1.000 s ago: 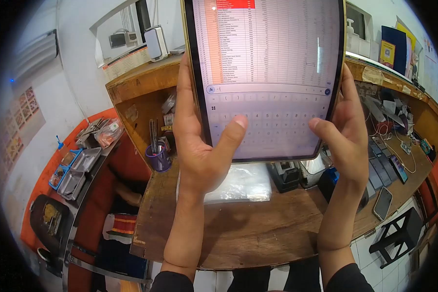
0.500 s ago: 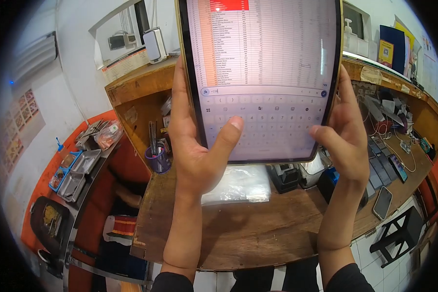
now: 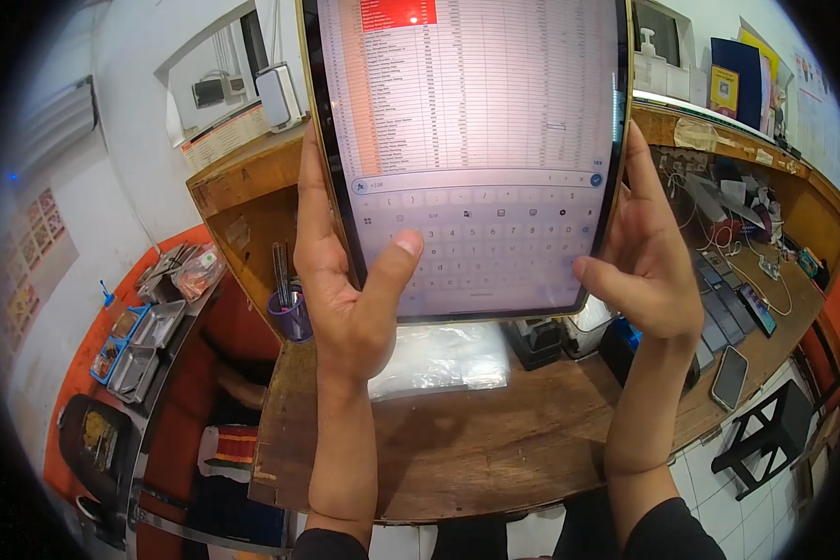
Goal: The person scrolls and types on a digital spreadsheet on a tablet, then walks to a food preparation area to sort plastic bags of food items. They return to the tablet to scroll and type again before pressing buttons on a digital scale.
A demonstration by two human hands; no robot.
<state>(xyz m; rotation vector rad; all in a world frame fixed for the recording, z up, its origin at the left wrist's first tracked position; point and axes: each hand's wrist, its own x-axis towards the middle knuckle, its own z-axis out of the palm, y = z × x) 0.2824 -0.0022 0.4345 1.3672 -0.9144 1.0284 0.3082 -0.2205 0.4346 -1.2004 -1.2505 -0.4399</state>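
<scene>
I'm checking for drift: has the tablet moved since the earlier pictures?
Yes: the tablet has shifted left and slightly down in view, judged against the clear plastic on the desk.

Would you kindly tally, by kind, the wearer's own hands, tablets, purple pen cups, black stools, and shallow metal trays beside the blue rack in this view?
Hands: 2 (left hand, right hand)
Tablet: 1
Purple pen cup: 1
Black stool: 1
Shallow metal trays: 2
Total: 7
</scene>
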